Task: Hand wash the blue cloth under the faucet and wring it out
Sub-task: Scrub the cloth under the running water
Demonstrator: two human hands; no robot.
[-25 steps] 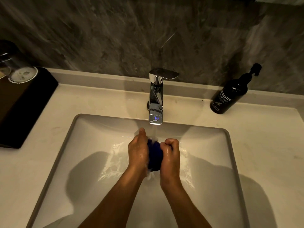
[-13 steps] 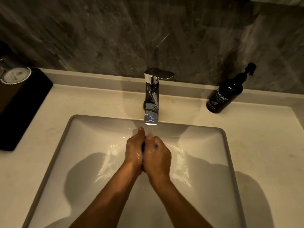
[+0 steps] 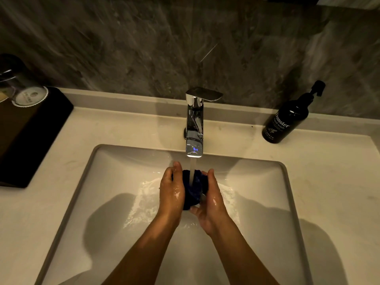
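Am holding blue cloth (image 3: 193,188) bunched between left hand (image 3: 171,188) and right hand (image 3: 213,197), palms cupping it under faucet (image 3: 195,128) stream, over sink (image 3: 115,161); soaked, soft, heavy-ish (likely slippery), best gripping both ends for wringing

The faucet (image 3: 195,122) is polished chrome metal, mirror-bright. The sink (image 3: 115,165) looks like smooth, glossy white ceramic — wet and glinting where water runs. The countertop (image 3: 329,182) is pale, matt stone. The blue cloth (image 3: 195,188) is soaked, soft fabric. The soap bottle (image 3: 285,122) is dark and glossy, and the wall (image 3: 144,48) is veined grey stone.
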